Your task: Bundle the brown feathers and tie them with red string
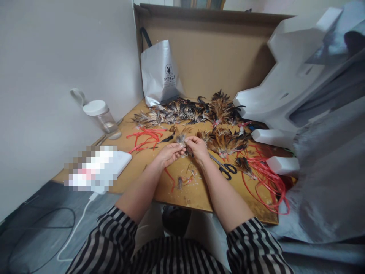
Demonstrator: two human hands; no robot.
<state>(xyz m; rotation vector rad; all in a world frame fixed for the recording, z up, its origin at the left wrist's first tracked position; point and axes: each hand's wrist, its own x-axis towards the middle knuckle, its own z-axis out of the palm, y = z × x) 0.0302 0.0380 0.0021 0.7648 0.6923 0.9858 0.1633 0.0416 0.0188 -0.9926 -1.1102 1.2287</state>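
Pinching grip: left hand (173, 150) and right hand (196, 147) grasp a feather bunch (180, 137) over the table (137, 171), probably keeping its stems together; scissors (221, 165) lie at four o'clock, red string (264, 173) beyond, seemingly for easy reach.

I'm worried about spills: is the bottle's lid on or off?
On: the white lid covers the top of the clear bottle, with no open mouth showing. Whether it is tight, I cannot tell.
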